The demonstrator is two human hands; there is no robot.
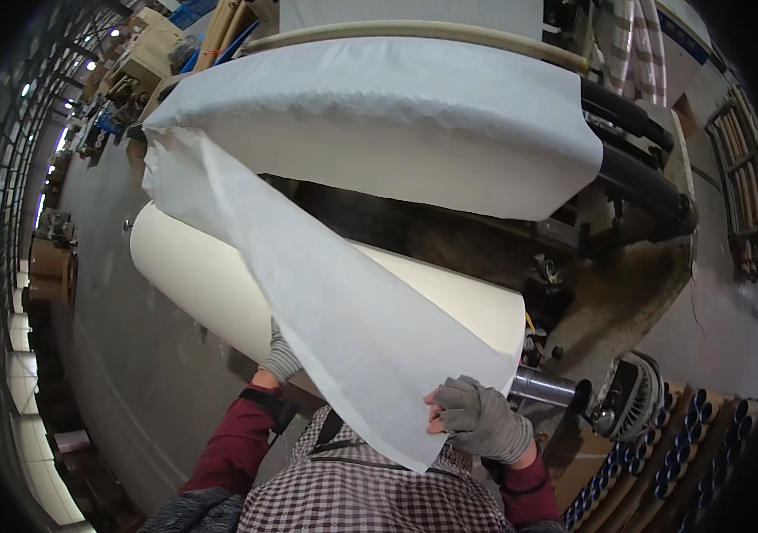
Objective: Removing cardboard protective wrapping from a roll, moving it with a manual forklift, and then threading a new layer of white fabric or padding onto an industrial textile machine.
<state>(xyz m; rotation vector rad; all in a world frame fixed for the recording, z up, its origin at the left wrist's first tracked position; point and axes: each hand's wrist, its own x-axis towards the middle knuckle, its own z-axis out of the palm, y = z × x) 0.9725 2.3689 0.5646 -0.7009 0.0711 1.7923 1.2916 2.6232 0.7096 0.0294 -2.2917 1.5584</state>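
Note:
A wide white sheet (325, 293) hangs over the machine's rollers and is drawn down diagonally toward me, tapering to a pointed corner at my waist. My right hand (484, 421), in a grey glove with bare fingertips, is closed on the sheet's edge near that corner. Below the sheet lies a large cream-white roll (206, 271) on a metal shaft (543, 387). My left hand (282, 357), in a striped grey glove, reaches behind the sheet's left edge near the roll's lower side. Its fingers are hidden by the sheet.
Beyond the roll stands the machine frame (636, 302) with dark rollers (641, 182) and a pale bar (423, 31) across the top. At the lower right are stacked cardboard tubes (672, 453). A rack of tubes (738, 169) stands far right. Grey floor (121, 311) runs along the left.

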